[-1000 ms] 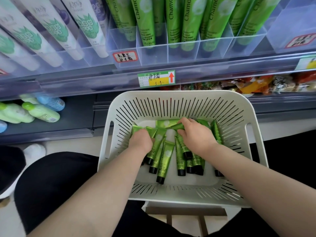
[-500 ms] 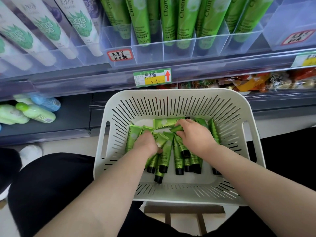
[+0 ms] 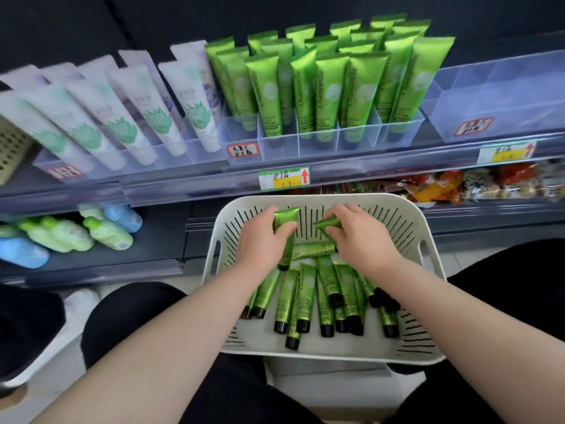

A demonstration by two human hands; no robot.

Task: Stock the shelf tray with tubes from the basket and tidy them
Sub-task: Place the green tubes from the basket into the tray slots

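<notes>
Risen from the basket [image 3: 428, 240] heap, left hand [image 3: 263, 240] gripped one tube [image 3: 286, 218], right hand [image 3: 360, 240] pinched a second tube [image 3: 328, 223], below shelf tubes [image 3: 325, 96] reading "Chamomile".

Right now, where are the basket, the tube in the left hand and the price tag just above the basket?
basket [image 3: 321, 197]: head view, far rim.
tube [image 3: 286, 216] held by left hand [image 3: 263, 240]: head view, flat crimped end.
price tag [image 3: 286, 182]: head view, yellow middle.
</notes>
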